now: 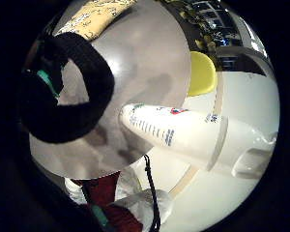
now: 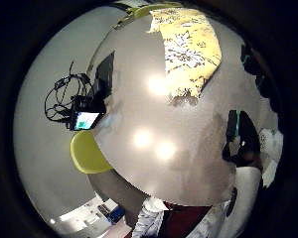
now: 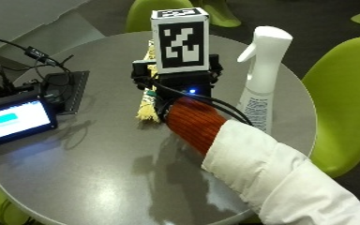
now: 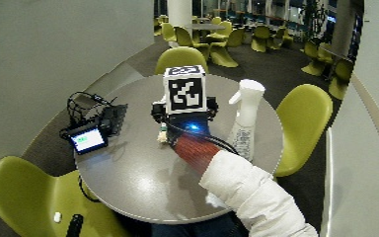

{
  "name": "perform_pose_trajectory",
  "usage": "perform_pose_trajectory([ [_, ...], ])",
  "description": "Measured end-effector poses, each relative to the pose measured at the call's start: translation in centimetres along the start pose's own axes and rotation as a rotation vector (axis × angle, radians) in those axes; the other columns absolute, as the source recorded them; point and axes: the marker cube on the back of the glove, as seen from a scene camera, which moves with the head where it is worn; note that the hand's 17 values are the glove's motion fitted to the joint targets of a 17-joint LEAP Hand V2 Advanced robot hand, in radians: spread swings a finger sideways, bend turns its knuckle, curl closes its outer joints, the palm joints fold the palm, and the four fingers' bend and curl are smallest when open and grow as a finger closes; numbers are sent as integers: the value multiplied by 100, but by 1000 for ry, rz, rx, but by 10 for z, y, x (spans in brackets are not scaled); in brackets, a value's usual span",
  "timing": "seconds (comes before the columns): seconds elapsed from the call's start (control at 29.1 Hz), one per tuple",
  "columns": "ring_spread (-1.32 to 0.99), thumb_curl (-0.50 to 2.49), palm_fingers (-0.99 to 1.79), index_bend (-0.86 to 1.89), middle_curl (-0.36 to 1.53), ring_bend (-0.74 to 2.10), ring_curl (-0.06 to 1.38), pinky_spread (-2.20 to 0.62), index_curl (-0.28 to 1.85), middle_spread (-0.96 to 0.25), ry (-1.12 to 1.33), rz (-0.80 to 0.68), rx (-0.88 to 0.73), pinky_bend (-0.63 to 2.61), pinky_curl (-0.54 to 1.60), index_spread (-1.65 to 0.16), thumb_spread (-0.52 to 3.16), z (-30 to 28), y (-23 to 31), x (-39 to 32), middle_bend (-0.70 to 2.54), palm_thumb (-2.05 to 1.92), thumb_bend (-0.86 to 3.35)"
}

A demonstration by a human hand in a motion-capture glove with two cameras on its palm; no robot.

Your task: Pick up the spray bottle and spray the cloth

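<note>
The white plastic spray bottle with a trigger head point(image 3: 260, 79) stands upright on the round grey counter point(image 3: 105, 164), near its far right edge, just beside the gloved right hand point(image 3: 183, 91) on that hand's right. In the little finger side palm view the bottle's body lies close along the palm, with one black-gloved finger point(image 1: 82, 87) curled in a loop next to it, but none of the views shows fingers wrapped round the bottle, so I cannot tell whether the grip is released or closing. Judged from this, the task is at its start: the bottle is not yet lifted, and picking it up, aiming it and spraying are all left to do. The yellow patterned cloth with a fringed edge point(image 2: 188, 49) lies flat on the counter beyond the hand, mostly hidden behind it in the outside view. The bottle carries a label of small blue print with a red and blue mark, too small to read; no brand can be made out. A small device with a lit screen point(image 3: 14, 119) sits at the counter's left side, its screen showing a teal bar with no legible writing, and yellow-green chairs point(image 3: 342, 103) stand around the counter.
</note>
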Motion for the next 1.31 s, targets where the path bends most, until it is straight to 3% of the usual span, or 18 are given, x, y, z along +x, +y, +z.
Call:
perform_pose_trajectory([
  [0.34, -7, 25, 95, 11, 23, 52, 27, -11, 15, 2, -19, -69, 12, 54, 27, -7, 54, -3, 12, -5, 38, 90, 53],
  [0.65, -9, 31, 93, 11, 29, 52, 32, -13, 19, 2, -265, -362, 181, 54, 33, -9, 67, -23, 92, 6, 36, 94, 47],
  [0.83, -9, 34, 93, 11, 32, 52, 35, -14, 20, 2, -469, -570, 413, 55, 36, -10, 71, -29, 141, 59, 35, 94, 42],
  [1.03, -9, 37, 89, 13, 36, 49, 37, -13, 23, 1, -461, -349, 638, 49, 38, -12, 76, -13, 155, 140, 36, 94, 35],
  [1.2, -7, 39, 50, 19, 36, 39, 39, -7, 29, 2, -1071, -306, 736, 41, 40, -17, 85, -2, 161, 147, 27, 95, 33],
  [1.31, -5, 39, 33, 12, 37, 39, 38, 2, 27, 3, -1212, -198, 749, 28, 36, -21, 88, 14, 147, 160, 30, 93, 30],
])
